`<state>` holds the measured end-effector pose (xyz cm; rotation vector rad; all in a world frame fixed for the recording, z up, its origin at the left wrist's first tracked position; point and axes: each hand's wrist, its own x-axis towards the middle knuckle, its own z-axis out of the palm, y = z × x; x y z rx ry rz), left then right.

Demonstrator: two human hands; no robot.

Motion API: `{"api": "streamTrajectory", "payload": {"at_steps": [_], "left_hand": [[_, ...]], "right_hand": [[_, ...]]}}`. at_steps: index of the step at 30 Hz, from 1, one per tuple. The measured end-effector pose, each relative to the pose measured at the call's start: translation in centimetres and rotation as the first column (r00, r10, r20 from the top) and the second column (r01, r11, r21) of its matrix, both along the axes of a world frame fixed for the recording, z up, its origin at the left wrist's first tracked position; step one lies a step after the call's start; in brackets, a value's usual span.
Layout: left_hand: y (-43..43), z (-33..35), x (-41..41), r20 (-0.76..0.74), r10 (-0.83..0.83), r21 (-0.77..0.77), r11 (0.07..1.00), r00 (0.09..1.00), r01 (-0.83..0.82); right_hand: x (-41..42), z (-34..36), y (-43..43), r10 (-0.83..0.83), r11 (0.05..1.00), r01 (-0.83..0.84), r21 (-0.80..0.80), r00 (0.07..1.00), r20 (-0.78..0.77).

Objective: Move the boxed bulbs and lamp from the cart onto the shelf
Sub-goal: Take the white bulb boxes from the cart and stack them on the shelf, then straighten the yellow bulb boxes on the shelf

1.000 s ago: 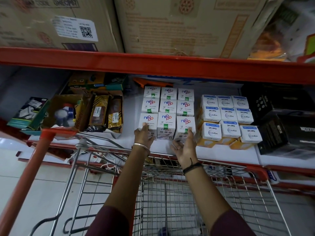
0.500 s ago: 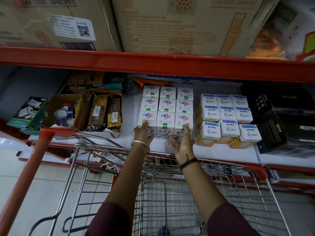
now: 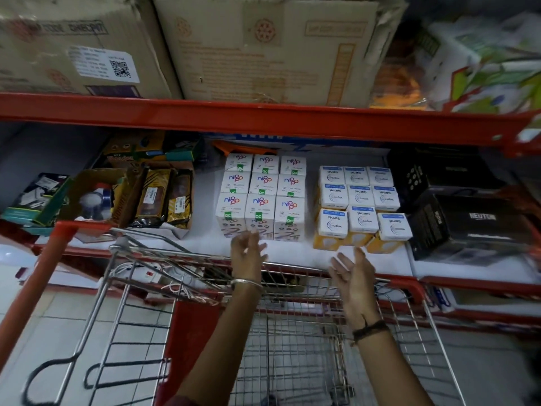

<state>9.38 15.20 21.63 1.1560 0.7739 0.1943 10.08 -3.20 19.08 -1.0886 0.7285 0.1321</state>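
A block of white boxed bulbs [image 3: 260,194] with pink and blue logos stands on the white shelf [image 3: 205,218], stacked several deep. To its right sits a second block of white and yellow bulb boxes [image 3: 358,206]. My left hand [image 3: 247,254] hovers open just in front of the first block's front row, not touching it. My right hand [image 3: 352,273] is open, palm turned inward, below the gap between the two blocks. Both hands are above the far rim of the wire cart [image 3: 292,341], whose basket looks bare where visible.
Black boxes [image 3: 468,227] fill the shelf's right end. An open carton of brown packets [image 3: 164,197] and a carton with a bulb [image 3: 90,200] sit left. Big cardboard boxes [image 3: 263,48] rest on the red upper shelf [image 3: 263,118]. The cart's red handle [image 3: 38,279] is at left.
Both hands have let go of the front row of the white boxes and drawn back toward the cart. The right hand has also shifted to the right.
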Motion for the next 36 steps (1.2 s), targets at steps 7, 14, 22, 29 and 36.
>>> {"api": "streamTrajectory", "payload": {"at_steps": [7, 14, 22, 29, 36], "left_hand": [[-9.3, 0.0, 1.7, -0.085, -0.384, -0.27, 0.897, 0.919, 0.35], [-13.6, -1.3, 6.3, -0.2, -0.29, -0.347, 0.914, 0.936, 0.209], [-14.8, -2.8, 7.8, -0.179, -0.179, -0.327, 0.938, 0.967, 0.113], [-15.0, -3.6, 8.8, -0.177, -0.155, -0.277, 0.955, 0.972, 0.102], [-15.0, -3.6, 9.1, -0.169, -0.147, -0.253, 0.962, 0.975, 0.101]], "right_hand": [[4.6, -0.1, -10.4, -0.015, 1.0, 0.015, -0.012, 0.999, -0.035], [9.1, -3.5, -12.5, 0.134, 0.986, -0.121, 0.115, 0.985, -0.106], [10.0, -4.3, -11.7, 0.146, 0.989, -0.145, 0.01, 0.985, -0.094], [10.5, -4.7, -11.6, 0.149, 0.988, -0.152, -0.04, 0.986, -0.075], [10.4, -3.7, -11.6, 0.19, 0.979, -0.194, -0.059, 0.98, -0.06]]}}
